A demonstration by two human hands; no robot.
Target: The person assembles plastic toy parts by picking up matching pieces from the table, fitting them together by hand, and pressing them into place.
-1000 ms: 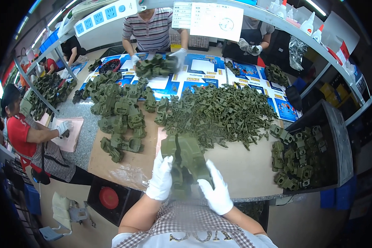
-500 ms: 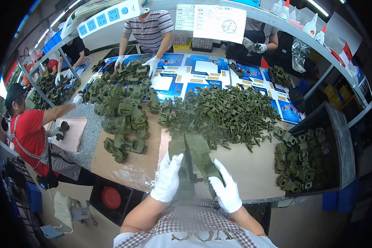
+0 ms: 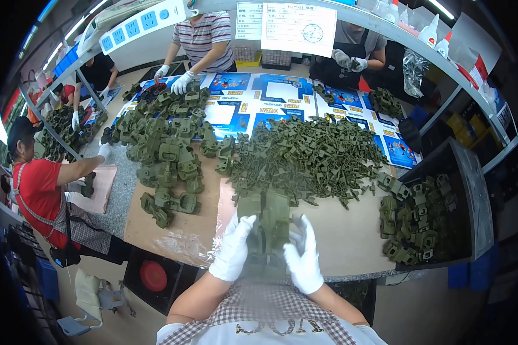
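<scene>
Head view: gloved left hand and right hand clasp blurry, seemingly blocky olive toy.

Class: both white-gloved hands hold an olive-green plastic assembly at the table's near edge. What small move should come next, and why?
Probably press the parts together. The left gloved hand and right gloved hand grip the olive-green plastic assembly from both sides, above the table edge; the heap of loose green parts lies beyond, out of either hand's grasp.

Blurred green part between hands
</scene>
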